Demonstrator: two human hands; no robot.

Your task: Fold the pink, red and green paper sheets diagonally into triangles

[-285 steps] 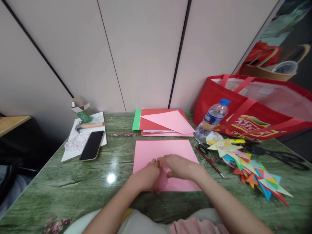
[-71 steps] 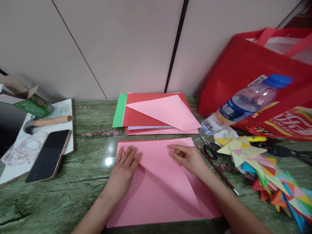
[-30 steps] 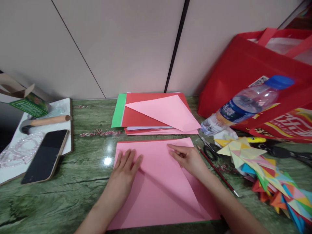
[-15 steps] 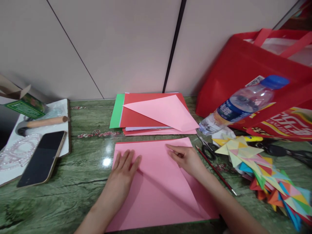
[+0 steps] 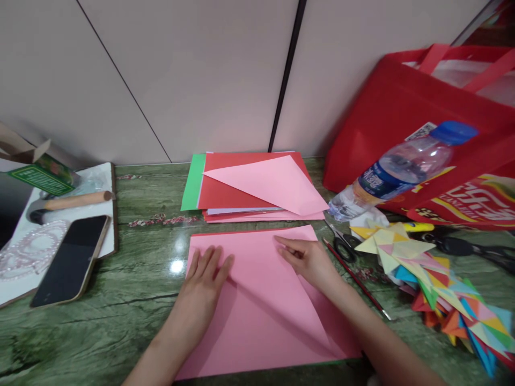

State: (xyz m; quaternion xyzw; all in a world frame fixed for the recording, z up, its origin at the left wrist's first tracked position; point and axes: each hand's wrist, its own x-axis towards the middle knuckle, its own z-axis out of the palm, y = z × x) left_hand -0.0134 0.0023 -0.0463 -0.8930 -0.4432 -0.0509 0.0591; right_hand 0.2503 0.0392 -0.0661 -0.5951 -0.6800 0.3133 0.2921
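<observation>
A large pink sheet of paper (image 5: 257,332) lies in front of me, with a raised or loose edge on its right side casting a diagonal shadow. My left hand (image 5: 203,284) rests flat on the sheet's left part, fingers slightly spread. On the upper right, my right hand (image 5: 308,260) has its index finger stretched along the sheet and its other fingers curled in. Its thumb and fingers close near the pink sheet's edge; the exact grip is partly hidden. A red edge shows beneath the sheet at the top.
Behind lies a stack of coloured paper (image 5: 241,195) topped by a folded pink sheet (image 5: 269,185). Scissors (image 5: 344,246), a pencil (image 5: 358,281), folded paper pieces (image 5: 442,289), a bottle (image 5: 394,171) and a red bag (image 5: 370,118) are right. A phone (image 5: 72,260) and hammer-like tool (image 5: 72,202) lie left.
</observation>
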